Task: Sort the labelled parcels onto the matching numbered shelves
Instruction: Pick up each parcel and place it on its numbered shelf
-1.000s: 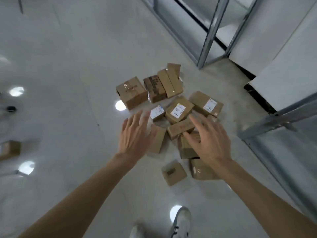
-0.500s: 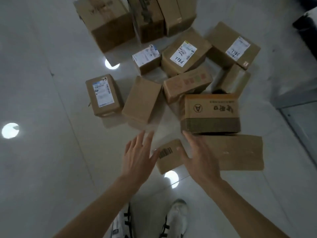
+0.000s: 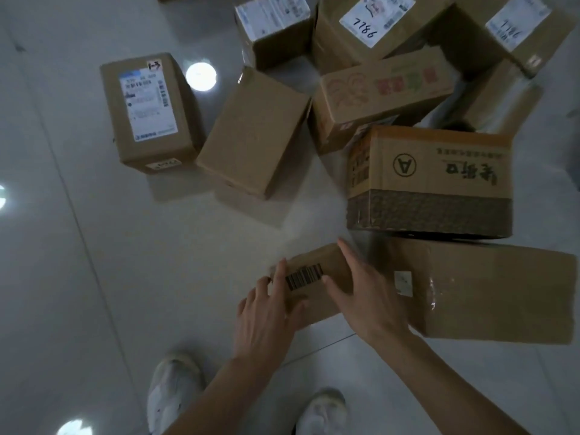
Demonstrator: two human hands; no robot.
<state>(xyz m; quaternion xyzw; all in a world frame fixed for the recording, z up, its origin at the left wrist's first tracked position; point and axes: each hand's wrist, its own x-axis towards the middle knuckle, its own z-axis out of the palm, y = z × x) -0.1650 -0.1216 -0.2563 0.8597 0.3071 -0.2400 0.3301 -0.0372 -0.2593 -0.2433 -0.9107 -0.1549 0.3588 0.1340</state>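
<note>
Two hands meet on one small barcoded parcel (image 3: pixel 314 282) lying on the floor (image 3: pixel 94 277), just beside a long flat box (image 3: pixel 489 290). Left hand (image 3: pixel 266 318) has its fingers spread over the near-left corner, touching cardboard; right hand (image 3: pixel 367 296) lies flat along the right side (thumb on top). Neither grip has curled closed.

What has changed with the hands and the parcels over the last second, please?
Both hands have come down: the left hand and right hand now touch either side of the small barcode parcel, which they only hovered near before. The other parcels, like the one marked 7786, lie as before.
</note>
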